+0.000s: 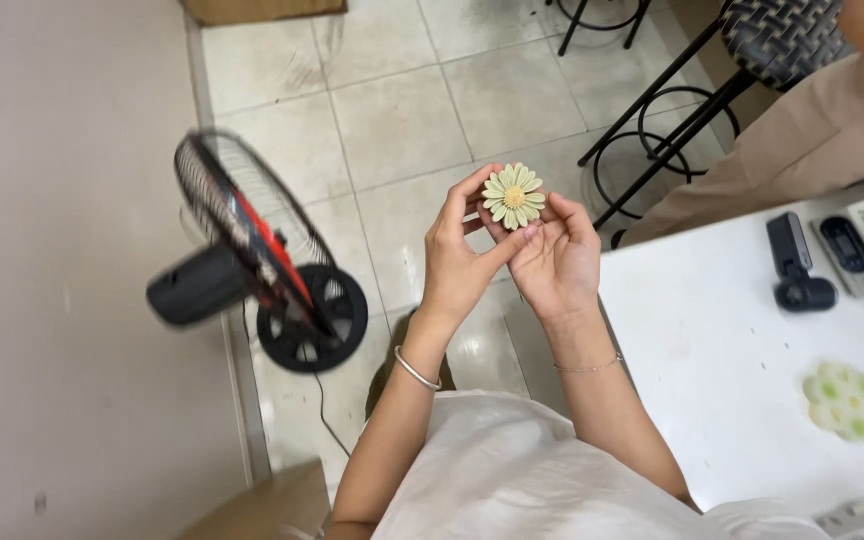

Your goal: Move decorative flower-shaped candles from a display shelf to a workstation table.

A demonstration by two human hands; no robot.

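The flower (514,196), pale green with a yellow centre, looks complete and is held up over the floor (392,120). The left hand (457,255) pinches its left edge; the right hand (552,255) closes on it from below. A second piece (846,400) lies on the table (712,360). The flower's back is hidden, and the fan (252,250) is blurred.

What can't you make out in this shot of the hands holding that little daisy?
- Daisy flower: its back and stem, hidden by the left hand and right hand.
- Floor fan: blades blurred.
- Seated person: cut off by the top-right edge.
- Green-dotted piece on the white table: too blurred to identify.
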